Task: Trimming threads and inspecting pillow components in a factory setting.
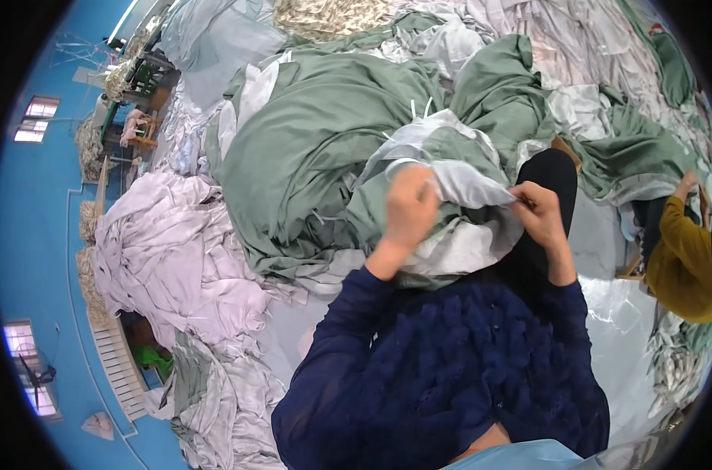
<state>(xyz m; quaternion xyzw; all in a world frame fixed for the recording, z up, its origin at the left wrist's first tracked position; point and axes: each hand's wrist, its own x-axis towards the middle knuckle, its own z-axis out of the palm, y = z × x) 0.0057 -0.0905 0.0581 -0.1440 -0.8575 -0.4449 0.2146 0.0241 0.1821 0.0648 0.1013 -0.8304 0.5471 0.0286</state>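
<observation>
We are pinching the pale grey cloth (458, 188) with both hands, left hand (409, 210) and right hand (540, 213), fingers closed on its edge. Pulling unevenly, we are likely risking a slip or a tear.

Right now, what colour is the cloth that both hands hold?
The cloth between the left hand and right hand is pale grey-white, seen in the head view.

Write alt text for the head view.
Both hands, left hand and right hand, grip a pale grey cloth stretched between them, over heaps of green fabric. A lilac pile lies to the left; a person in a yellow sleeve works at right.
</observation>
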